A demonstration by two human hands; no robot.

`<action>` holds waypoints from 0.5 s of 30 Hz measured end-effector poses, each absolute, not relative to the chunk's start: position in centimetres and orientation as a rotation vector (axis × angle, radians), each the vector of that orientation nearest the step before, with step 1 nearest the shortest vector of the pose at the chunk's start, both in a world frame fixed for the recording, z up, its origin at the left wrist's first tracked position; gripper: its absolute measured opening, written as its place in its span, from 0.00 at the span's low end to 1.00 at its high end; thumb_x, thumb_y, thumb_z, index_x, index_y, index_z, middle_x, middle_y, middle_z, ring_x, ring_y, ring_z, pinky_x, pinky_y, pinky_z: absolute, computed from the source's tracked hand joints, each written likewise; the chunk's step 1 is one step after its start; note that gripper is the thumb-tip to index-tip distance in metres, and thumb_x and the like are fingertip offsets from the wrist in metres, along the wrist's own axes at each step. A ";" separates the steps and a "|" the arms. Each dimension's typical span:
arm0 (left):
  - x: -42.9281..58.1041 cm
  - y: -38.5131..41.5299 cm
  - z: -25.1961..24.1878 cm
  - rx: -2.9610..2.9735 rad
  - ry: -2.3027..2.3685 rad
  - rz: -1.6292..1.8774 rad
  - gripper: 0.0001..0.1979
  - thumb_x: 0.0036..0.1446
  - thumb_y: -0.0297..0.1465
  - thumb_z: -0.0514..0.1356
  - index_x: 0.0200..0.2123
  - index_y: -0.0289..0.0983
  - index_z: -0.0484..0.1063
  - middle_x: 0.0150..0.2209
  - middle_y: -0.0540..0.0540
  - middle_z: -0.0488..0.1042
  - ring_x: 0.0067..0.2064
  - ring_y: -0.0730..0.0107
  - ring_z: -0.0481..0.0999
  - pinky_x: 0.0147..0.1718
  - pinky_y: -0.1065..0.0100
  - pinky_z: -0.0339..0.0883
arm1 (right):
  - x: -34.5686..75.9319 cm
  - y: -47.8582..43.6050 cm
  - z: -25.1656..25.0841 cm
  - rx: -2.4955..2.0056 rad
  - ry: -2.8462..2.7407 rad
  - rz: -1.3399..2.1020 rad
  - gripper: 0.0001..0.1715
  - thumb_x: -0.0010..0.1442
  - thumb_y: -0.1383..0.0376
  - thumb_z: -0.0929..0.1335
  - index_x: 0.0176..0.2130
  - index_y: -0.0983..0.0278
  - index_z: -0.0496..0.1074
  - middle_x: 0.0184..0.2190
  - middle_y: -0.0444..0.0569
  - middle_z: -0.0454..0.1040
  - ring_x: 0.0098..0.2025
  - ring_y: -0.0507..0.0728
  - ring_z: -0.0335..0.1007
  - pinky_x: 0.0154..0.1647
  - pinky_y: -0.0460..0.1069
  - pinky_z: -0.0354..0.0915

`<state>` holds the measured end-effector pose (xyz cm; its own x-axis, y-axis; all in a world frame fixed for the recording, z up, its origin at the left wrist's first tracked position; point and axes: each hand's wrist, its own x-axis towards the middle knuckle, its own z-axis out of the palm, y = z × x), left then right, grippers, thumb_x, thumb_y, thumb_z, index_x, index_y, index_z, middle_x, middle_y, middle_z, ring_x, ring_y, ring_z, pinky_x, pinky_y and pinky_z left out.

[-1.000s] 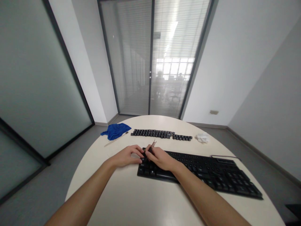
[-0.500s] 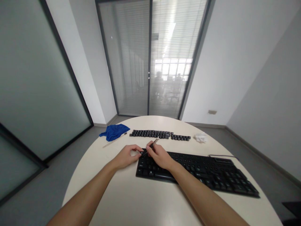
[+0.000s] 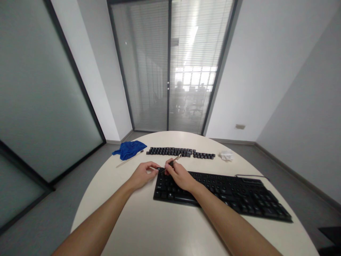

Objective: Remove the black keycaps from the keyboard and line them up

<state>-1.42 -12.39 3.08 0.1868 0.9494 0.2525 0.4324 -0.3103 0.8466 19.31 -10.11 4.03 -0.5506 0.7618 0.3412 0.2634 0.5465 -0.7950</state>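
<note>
A black keyboard [image 3: 221,192] lies across the table, with some keycaps off its upper part. My right hand [image 3: 181,176], over its left part, is closed on a thin dark-handled tool [image 3: 176,159]; the tool's lower tip points at the keyboard's upper left corner. At that corner my left hand [image 3: 144,175] has its thumb and index finger bent toward each other, the fingertips at the keyboard's edge. Whether something small is between them cannot be made out. Loose black keycaps [image 3: 170,151] stand in rows behind the keyboard, with a smaller group [image 3: 204,155] to their right.
On the round cream table [image 3: 138,220], a blue cloth [image 3: 129,149] and a thin stick-like brush [image 3: 130,159] lie at the back left. Crumpled white tissue [image 3: 226,155] rests at the back right. The keyboard's cable [image 3: 250,175] runs behind it. Glass panels with blinds stand beyond.
My left hand has shifted slightly up and left, its fingertips moving to the keyboard's corner edge. The tool in my right hand is tilted a little more to the right.
</note>
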 end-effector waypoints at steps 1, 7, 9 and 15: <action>-1.3 -12.4 3.1 1.838 1.304 1.076 0.10 0.54 0.32 0.60 0.37 0.35 0.77 0.37 0.44 0.80 0.38 0.65 0.77 0.42 0.65 0.70 | 19.3 -10.1 4.0 -0.824 -2.093 0.915 0.16 0.69 0.56 0.58 0.36 0.63 0.64 0.29 0.45 0.72 0.33 0.55 0.70 0.40 0.49 0.62; -1.5 -12.1 3.0 1.806 1.392 1.202 0.11 0.54 0.34 0.60 0.38 0.35 0.77 0.37 0.43 0.80 0.36 0.66 0.77 0.38 0.66 0.71 | 19.2 -9.4 3.5 -0.912 -1.963 0.904 0.20 0.70 0.54 0.55 0.34 0.62 0.64 0.26 0.44 0.70 0.30 0.54 0.68 0.37 0.49 0.62; -2.0 -11.7 2.8 1.788 1.452 1.261 0.12 0.54 0.35 0.60 0.39 0.35 0.76 0.39 0.43 0.79 0.35 0.66 0.77 0.36 0.66 0.71 | 19.3 -9.1 3.3 -0.965 -1.904 0.894 0.20 0.70 0.54 0.55 0.33 0.62 0.63 0.25 0.43 0.69 0.29 0.54 0.67 0.36 0.48 0.62; -4.5 -9.8 1.2 2.052 1.626 1.335 0.13 0.60 0.38 0.57 0.45 0.40 0.75 0.46 0.44 0.76 0.45 0.63 0.75 0.45 0.63 0.69 | 19.3 -8.8 3.0 -0.964 -1.868 0.931 0.18 0.69 0.53 0.56 0.35 0.62 0.63 0.24 0.42 0.69 0.29 0.54 0.69 0.36 0.48 0.63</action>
<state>-4.52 -9.84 1.23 -0.0145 0.8560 0.5167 0.6735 -0.3736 0.6378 19.28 -8.85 3.00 -0.3731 0.8696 0.3233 0.2653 0.4339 -0.8610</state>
